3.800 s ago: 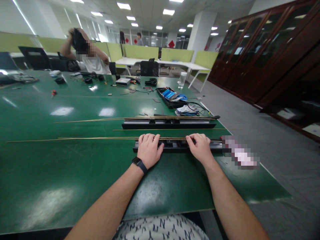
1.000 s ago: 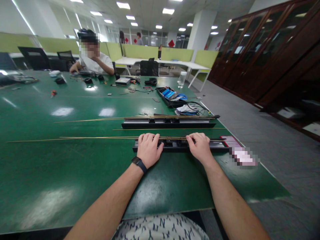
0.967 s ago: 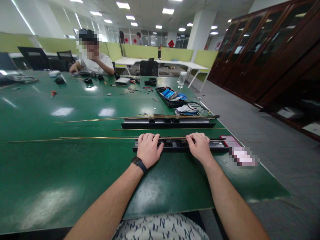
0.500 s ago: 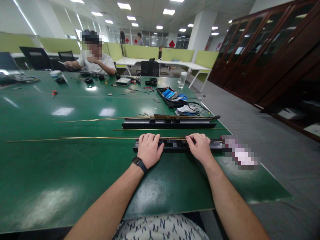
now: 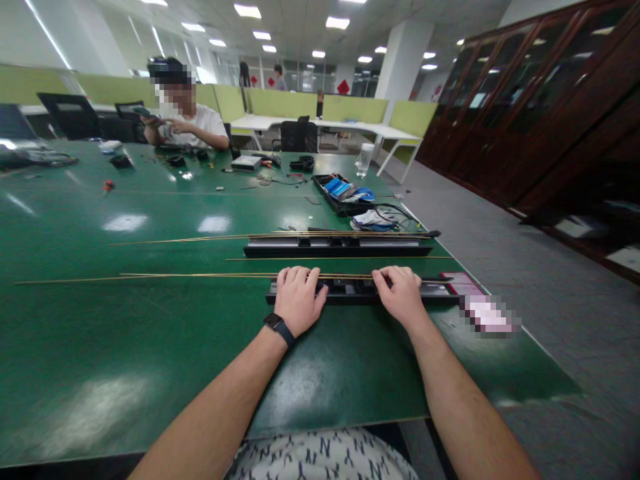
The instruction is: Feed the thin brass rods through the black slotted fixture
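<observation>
In the head view, my left hand [image 5: 299, 300], with a dark watch at the wrist, lies over the left part of a long black rail [image 5: 350, 300]. Its fingers reach across thin brass-coloured rods [image 5: 200, 275] and its thumb is apart. To the right, my right hand [image 5: 400, 292] is closed, thumb and forefinger pinching the rods at the rail's far edge. These rods run along the rail and stick out well past its left end. My fingers hide parts of both. Dark blocks [image 5: 345, 285] sit in the rail between my hands.
Beyond lies a second black rail [image 5: 340, 251] with rods along it; a single rod [image 5: 300, 259] lies between the rails. Further back are a black tray [image 5: 345, 203], gloves [image 5: 373, 220] and a clear cup [image 5: 364, 160]. A flat pink-edged item [image 5: 465, 285] lies right. A person [image 5: 200, 123] sits across the table.
My hands and the rods have hardly moved. The person across the table has leaned left and now holds something up in front with both hands.
</observation>
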A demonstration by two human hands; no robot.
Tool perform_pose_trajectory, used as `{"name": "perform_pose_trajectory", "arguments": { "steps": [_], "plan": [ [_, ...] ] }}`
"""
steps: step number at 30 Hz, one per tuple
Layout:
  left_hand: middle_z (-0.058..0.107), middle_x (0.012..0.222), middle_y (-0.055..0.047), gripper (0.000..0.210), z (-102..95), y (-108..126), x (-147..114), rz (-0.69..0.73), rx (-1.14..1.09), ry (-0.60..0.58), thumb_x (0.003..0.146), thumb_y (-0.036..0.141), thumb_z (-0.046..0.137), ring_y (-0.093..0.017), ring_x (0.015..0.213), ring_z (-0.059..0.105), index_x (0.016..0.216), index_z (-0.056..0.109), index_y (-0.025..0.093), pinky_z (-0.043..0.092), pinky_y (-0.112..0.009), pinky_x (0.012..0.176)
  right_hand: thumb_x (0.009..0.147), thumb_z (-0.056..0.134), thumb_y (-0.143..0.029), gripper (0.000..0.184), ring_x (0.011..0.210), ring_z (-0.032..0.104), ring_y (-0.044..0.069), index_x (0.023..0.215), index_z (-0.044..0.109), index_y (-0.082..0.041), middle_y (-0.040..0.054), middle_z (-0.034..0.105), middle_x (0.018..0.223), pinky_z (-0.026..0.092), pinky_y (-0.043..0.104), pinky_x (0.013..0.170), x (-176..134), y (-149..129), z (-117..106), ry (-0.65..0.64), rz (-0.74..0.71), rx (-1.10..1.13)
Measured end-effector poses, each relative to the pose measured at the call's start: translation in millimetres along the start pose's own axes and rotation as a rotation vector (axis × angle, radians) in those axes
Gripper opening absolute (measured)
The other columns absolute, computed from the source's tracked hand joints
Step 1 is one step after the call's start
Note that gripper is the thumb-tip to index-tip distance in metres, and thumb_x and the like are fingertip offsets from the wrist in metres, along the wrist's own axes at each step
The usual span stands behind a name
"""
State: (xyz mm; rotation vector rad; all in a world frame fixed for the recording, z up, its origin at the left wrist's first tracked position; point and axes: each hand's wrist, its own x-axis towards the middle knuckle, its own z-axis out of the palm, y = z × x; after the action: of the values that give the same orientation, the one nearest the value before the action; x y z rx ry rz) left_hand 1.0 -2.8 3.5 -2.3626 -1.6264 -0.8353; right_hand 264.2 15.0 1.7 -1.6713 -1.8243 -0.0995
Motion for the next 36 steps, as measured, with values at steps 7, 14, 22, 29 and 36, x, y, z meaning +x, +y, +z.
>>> {"name": "perform_pose_trajectory", "arguments": {
  "steps": [7,14,22,29,36],
  "plan": [
    [0.068,0.113,-0.012,0.036,-0.8,1.0,0.8,0.002,0.004,-0.003,0.098,0.042,0.053,-0.03,0.114,0.057,0.127,0.062,0.022,0.035,-0.049,0.106,0.098,0.053,-0.045,0.032,0.094,0.054,0.023,0.08,0.066,-0.023,0.0046,0.071,0.087,0.029,0.039,0.086,0.1,0.8,1.6,0.008,-0.022,0.012],
    [0.068,0.113,-0.011,0.037,0.7,-0.4,0.1,0.001,-0.003,0.004,0.098,0.042,0.053,-0.03,0.115,0.057,0.128,0.061,0.022,0.034,-0.049,0.107,0.098,0.051,-0.04,0.03,0.095,0.055,0.024,0.078,0.064,-0.023,0.0048,0.071,0.087,0.029,0.04,0.089,-0.1,0.8,2.5,0.013,-0.032,0.023],
    [0.068,0.112,-0.011,0.036,0.0,-0.2,0.4,0.004,0.0,0.001,0.098,0.041,0.054,-0.03,0.114,0.057,0.127,0.062,0.021,0.035,-0.05,0.106,0.098,0.053,-0.043,0.03,0.094,0.056,0.024,0.08,0.066,-0.023,0.0047,0.072,0.088,0.031,0.04,0.087,0.7,1.6,1.3,0.003,-0.006,0.014],
    [0.068,0.113,-0.011,0.037,-0.3,0.6,-0.1,-0.004,-0.004,0.0,0.098,0.041,0.054,-0.03,0.114,0.056,0.128,0.062,0.022,0.035,-0.049,0.107,0.098,0.053,-0.044,0.03,0.095,0.056,0.024,0.081,0.067,-0.023,0.0047,0.073,0.09,0.031,0.04,0.088,-0.2,2.1,2.3,0.007,-0.024,0.006],
    [0.068,0.113,-0.012,0.036,0.6,0.1,0.3,-0.005,-0.009,-0.004,0.097,0.041,0.055,-0.03,0.114,0.057,0.127,0.062,0.022,0.034,-0.05,0.107,0.097,0.053,-0.041,0.028,0.096,0.056,0.024,0.079,0.065,-0.023,0.0049,0.072,0.088,0.031,0.041,0.09,0.7,1.3,2.0,0.0,-0.018,0.021]
  ]
}}
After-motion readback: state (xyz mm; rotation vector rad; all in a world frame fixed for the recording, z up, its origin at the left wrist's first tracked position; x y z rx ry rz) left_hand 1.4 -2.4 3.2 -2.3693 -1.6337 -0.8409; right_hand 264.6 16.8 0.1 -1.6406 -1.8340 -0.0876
